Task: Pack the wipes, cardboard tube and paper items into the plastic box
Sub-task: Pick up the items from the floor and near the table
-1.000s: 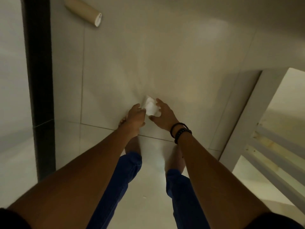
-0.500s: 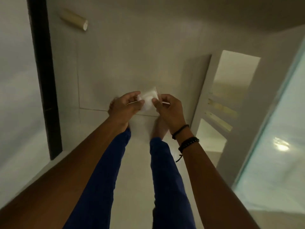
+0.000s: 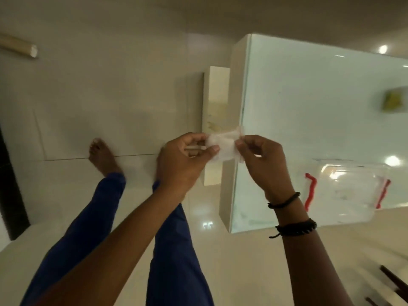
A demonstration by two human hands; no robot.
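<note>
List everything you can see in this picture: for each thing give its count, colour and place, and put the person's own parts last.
wipe: 1, white, held between both hands, in the air
plastic box: 1, clear with red clips, on the table, right
cardboard tube: 1, tan, on the floor, upper left
yellow-green item: 1, blurred, on the table, far right
table: 1, pale glass top, right half
floor: pale glossy tiles
bracelets: 2, black, right wrist
trousers: blue, both legs
foot: 1 showing, bare, on the floor
left hand: pinching the wipe
right hand: pinching the wipe
</note>
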